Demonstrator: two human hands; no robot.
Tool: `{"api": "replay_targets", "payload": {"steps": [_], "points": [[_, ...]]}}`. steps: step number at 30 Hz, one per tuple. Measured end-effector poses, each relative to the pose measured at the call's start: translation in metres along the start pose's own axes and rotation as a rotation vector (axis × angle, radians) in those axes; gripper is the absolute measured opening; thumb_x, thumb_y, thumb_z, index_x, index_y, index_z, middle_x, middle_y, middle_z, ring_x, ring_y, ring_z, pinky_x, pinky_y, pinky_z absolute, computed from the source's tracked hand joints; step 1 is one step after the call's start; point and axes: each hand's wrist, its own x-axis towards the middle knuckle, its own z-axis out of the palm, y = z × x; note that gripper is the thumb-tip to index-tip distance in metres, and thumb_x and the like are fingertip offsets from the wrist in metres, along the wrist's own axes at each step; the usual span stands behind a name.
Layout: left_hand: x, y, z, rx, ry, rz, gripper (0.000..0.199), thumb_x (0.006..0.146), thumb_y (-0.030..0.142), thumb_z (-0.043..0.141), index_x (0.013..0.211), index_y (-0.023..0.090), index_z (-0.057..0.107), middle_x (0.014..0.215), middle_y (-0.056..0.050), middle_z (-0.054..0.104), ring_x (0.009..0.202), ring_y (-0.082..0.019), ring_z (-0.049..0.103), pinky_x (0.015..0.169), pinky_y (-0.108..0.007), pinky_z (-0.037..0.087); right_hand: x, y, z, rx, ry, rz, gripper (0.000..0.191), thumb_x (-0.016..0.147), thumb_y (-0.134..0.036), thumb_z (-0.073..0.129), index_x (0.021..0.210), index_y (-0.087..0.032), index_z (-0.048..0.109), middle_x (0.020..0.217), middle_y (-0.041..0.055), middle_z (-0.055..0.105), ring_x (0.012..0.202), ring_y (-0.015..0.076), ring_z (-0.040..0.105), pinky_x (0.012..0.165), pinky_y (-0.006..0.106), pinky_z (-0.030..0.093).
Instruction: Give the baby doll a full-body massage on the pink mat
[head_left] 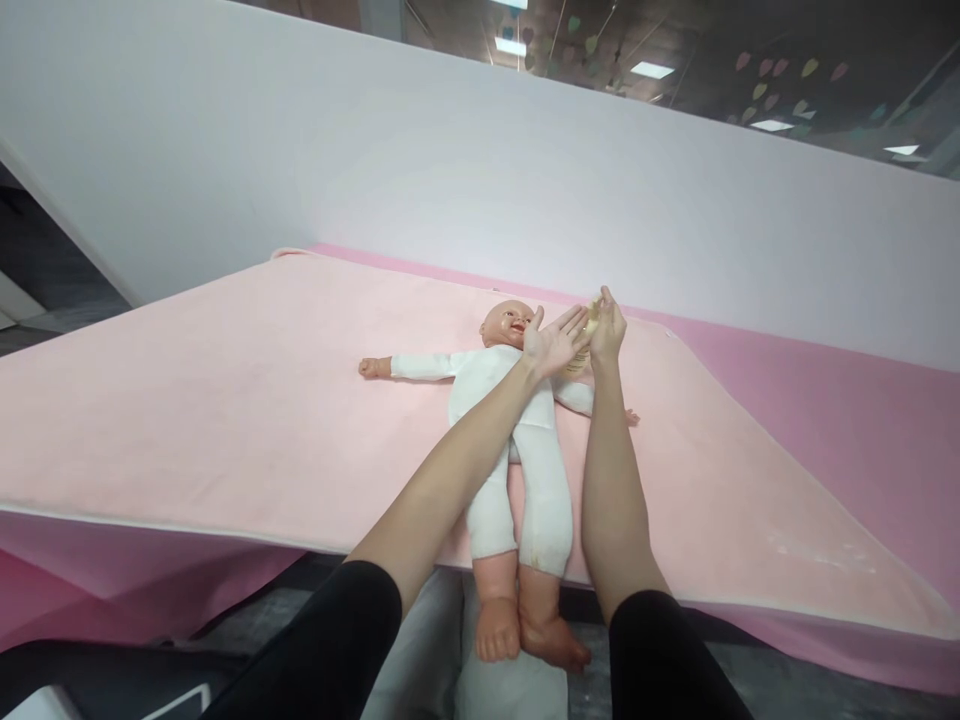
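Note:
A baby doll [491, 390] with a white cloth body lies on its back on a pink blanket [225, 400], its feet hanging over the near edge. Above the doll's chest and beside its face, my left hand [555, 342] is palm up with its fingers stretched out. My right hand [607, 328] is raised just to the right, its fingers bent round a small pale yellow object [592, 318]. That object touches or nearly touches my left fingertips; its full shape is partly hidden.
A white wall panel [450, 160] stands behind the blanket. Pink cloth [810, 400] shows at the right. At the lower left is a dark surface with a white object [45, 703] on it.

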Motion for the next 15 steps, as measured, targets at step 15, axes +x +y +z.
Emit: {"api": "replay_targets", "payload": {"steps": [15], "points": [[-0.112, 0.012, -0.020, 1.329, -0.100, 0.081, 0.043, 0.084, 0.053, 0.049, 0.077, 0.017, 0.072, 0.098, -0.007, 0.075, 0.107, -0.028, 0.064, 0.105, -0.038, 0.041, 0.013, -0.089, -0.026, -0.014, 0.093, -0.220, 0.063, 0.092, -0.065, 0.027, 0.111, -0.018, 0.065, 0.107, 0.0115, 0.066, 0.104, 0.0252, 0.064, 0.100, 0.053, 0.044]]}}
